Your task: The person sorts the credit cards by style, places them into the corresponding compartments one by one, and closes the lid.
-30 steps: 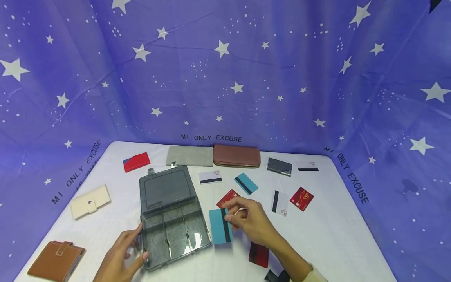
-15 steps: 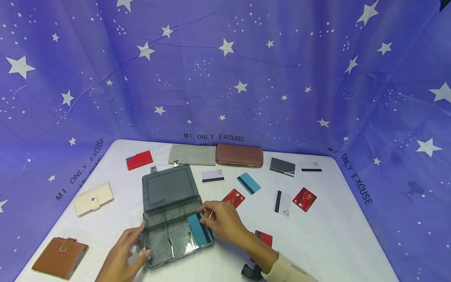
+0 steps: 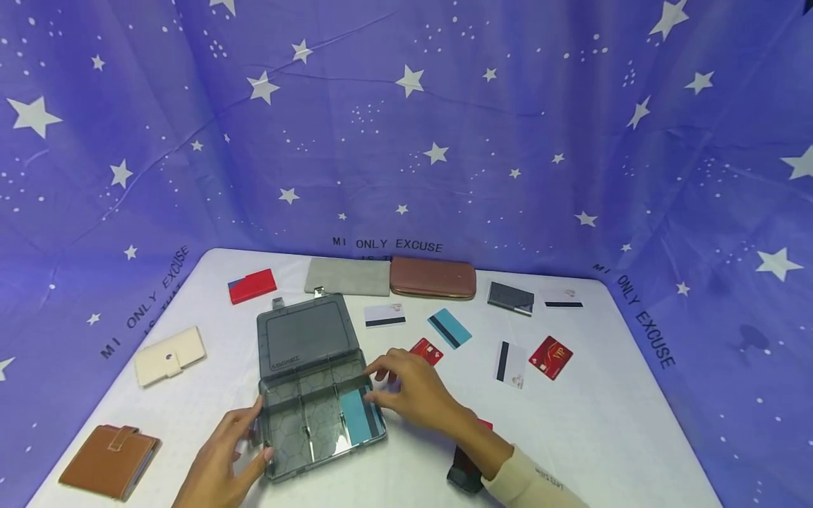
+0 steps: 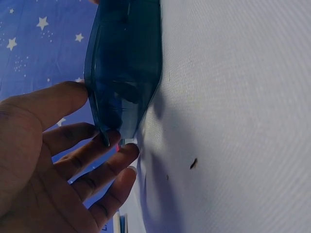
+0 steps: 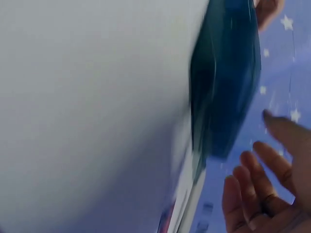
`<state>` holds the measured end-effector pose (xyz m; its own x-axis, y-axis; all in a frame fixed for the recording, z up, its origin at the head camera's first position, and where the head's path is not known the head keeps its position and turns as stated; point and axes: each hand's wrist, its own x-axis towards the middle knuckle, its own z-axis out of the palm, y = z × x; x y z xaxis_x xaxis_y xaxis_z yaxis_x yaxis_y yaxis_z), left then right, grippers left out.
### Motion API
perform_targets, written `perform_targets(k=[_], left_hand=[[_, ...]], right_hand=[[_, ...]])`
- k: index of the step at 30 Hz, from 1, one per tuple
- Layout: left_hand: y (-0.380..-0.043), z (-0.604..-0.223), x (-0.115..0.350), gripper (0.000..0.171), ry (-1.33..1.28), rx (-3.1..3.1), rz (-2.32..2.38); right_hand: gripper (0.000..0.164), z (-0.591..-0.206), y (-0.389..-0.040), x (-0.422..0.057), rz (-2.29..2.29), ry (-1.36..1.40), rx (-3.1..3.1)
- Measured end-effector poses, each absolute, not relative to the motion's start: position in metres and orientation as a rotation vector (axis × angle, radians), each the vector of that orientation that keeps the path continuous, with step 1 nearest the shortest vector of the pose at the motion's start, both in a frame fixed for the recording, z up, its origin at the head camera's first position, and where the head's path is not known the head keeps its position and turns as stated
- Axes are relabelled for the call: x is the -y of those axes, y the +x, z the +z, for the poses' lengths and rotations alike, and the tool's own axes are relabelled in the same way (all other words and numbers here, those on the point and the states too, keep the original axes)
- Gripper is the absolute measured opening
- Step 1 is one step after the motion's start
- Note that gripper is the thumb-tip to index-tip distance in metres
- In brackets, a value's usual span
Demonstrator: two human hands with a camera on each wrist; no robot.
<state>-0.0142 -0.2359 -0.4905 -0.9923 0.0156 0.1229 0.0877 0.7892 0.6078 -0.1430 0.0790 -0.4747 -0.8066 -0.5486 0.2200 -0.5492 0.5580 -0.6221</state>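
Observation:
A grey translucent compartment box (image 3: 286,471) stands with its lid (image 3: 308,331) folded back, left of centre in the head view. In its front right compartment lies a teal card (image 3: 358,416) with a dark stripe. My left hand (image 3: 222,455) touches the box's left wall and front left corner with spread fingers. The left wrist view shows its thumb (image 4: 63,99) against the rim of the box. My right hand (image 3: 416,388) hovers at the box's right edge, thumb and fingers apart, holding nothing. A gap separates it from the box wall in the right wrist view.
Several cards lie to the right, including a second teal card (image 3: 449,328) and a red VIP card (image 3: 551,358). A grey wallet (image 3: 347,276), brown wallet (image 3: 433,278) and dark card case (image 3: 511,298) stand behind. Cream (image 3: 170,356) and tan (image 3: 109,461) wallets lie left.
My right hand has carried the teal card left into the box's front right compartment and let go of it. My left hand has stayed at the box.

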Motion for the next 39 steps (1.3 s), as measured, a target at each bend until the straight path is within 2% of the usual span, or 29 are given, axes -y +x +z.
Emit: perform_targets(k=[6, 19, 29, 39], left_hand=[[-0.015, -0.491, 0.236, 0.076, -0.085, 2.863, -0.977], [-0.015, -0.491, 0.236, 0.076, -0.075, 2.862, -0.984], [-0.015, -0.495, 0.235, 0.076, -0.116, 2.803, -0.980], [-0.015, -0.495, 0.235, 0.076, -0.109, 2.792, -0.973]], right_hand=[[0.043, -0.468, -0.170, -0.115, 1.290, 0.938, 2.719], [0.063, -0.456, -0.230, -0.209, 1.290, 0.749, 2.833], [0.066, -0.458, -0.257, -0.281, 1.309, 0.522, 2.891], [0.068, -0.457, -0.285, -0.335, 1.128, 0.371, 2.916]])
